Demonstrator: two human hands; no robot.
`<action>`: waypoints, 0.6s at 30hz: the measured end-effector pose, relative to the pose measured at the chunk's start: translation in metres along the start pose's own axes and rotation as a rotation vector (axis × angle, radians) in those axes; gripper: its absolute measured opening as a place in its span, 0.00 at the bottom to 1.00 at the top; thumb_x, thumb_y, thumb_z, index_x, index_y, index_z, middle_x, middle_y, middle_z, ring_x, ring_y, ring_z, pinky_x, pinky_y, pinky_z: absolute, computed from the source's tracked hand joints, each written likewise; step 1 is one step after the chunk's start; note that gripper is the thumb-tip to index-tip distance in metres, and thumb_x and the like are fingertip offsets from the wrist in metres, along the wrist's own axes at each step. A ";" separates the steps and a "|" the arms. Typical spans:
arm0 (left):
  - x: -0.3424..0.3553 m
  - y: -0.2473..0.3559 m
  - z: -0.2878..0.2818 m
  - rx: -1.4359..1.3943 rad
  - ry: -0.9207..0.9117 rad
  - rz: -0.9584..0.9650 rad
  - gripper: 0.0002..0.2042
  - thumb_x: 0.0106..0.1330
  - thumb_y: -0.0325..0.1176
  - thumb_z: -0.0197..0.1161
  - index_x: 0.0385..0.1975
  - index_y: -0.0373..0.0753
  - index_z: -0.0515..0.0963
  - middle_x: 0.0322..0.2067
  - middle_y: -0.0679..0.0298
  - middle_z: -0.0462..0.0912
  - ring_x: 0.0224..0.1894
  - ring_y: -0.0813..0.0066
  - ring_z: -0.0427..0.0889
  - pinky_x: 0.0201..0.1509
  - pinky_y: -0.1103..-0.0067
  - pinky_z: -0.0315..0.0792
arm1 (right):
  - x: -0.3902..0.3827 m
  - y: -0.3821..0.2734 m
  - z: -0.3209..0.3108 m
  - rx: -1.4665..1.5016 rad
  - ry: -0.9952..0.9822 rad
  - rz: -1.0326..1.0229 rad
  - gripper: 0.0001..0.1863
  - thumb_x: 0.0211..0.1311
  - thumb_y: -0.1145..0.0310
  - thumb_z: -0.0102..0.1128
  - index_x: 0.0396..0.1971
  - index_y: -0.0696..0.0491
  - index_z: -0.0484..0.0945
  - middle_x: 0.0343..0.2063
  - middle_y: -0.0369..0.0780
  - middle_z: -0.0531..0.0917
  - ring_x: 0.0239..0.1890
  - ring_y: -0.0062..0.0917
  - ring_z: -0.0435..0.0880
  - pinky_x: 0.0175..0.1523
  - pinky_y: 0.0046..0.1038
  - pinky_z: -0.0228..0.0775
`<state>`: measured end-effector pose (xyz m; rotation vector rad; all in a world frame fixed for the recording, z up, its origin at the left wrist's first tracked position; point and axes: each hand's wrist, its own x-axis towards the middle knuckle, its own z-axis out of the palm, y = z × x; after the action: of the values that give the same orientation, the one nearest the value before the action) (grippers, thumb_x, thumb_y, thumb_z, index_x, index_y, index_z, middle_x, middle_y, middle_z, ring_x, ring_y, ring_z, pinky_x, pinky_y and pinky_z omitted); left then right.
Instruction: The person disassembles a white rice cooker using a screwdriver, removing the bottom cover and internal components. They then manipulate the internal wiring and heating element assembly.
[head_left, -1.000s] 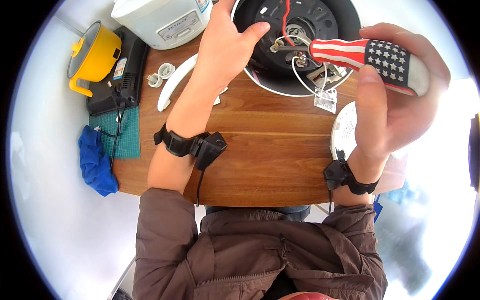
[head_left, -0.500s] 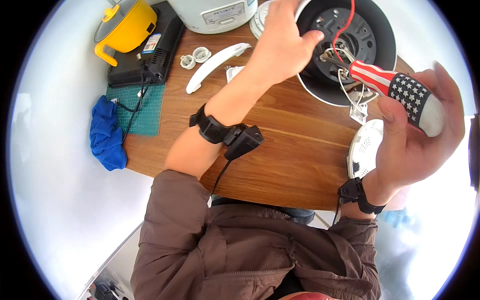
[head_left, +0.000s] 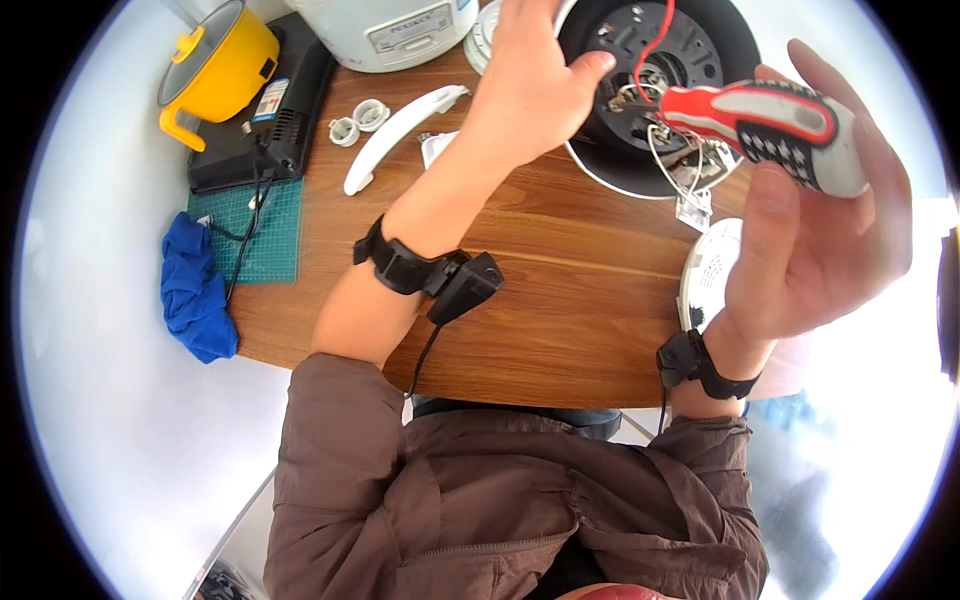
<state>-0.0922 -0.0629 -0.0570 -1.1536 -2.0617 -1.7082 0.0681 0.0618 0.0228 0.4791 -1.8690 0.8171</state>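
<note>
My left hand grips the left rim of a round cooker body. Its thumb reaches inside the rim; the fingertips are cut off by the picture's top edge. Inside the body are a dark perforated metal plate, a red wire and white wires. My right hand holds a screwdriver by its red, grey and black star-patterned handle, between thumb and fingers, with some fingers loosely extended. The screwdriver points left into the wiring; its tip is hard to make out.
A white curved handle, two small round white parts and a round white cover lie on the wooden table. A pale rice cooker, yellow pot, black appliance, green mat and blue cloth stand around.
The screwdriver handle has turned about its length, so its red-and-grey side now faces up. The right fingers have shifted on it. The whole view has moved slightly.
</note>
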 end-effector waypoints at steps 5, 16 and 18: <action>0.001 0.001 0.002 -0.054 -0.011 -0.031 0.35 0.64 0.23 0.67 0.70 0.29 0.60 0.62 0.43 0.69 0.68 0.49 0.69 0.74 0.65 0.60 | 0.000 0.003 -0.029 -0.279 -0.091 -0.056 0.29 0.59 0.66 0.79 0.50 0.70 0.76 0.49 0.60 0.84 0.46 0.37 0.89 0.51 0.33 0.84; 0.000 0.000 0.002 -0.009 -0.016 -0.023 0.34 0.65 0.24 0.67 0.71 0.28 0.60 0.63 0.43 0.68 0.68 0.49 0.68 0.74 0.65 0.60 | -0.007 0.019 -0.025 -0.114 0.024 -0.061 0.31 0.58 0.74 0.76 0.59 0.65 0.72 0.52 0.62 0.82 0.52 0.50 0.86 0.54 0.40 0.86; 0.000 -0.004 0.002 0.015 -0.006 0.011 0.34 0.65 0.24 0.67 0.71 0.28 0.60 0.63 0.43 0.68 0.68 0.49 0.68 0.74 0.65 0.60 | -0.008 0.021 -0.022 -0.096 0.085 -0.062 0.32 0.56 0.73 0.79 0.57 0.67 0.73 0.50 0.60 0.83 0.50 0.48 0.87 0.53 0.39 0.86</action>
<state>-0.0937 -0.0608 -0.0606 -1.1641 -2.0642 -1.6833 0.0719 0.0917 0.0152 0.4337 -1.7969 0.6932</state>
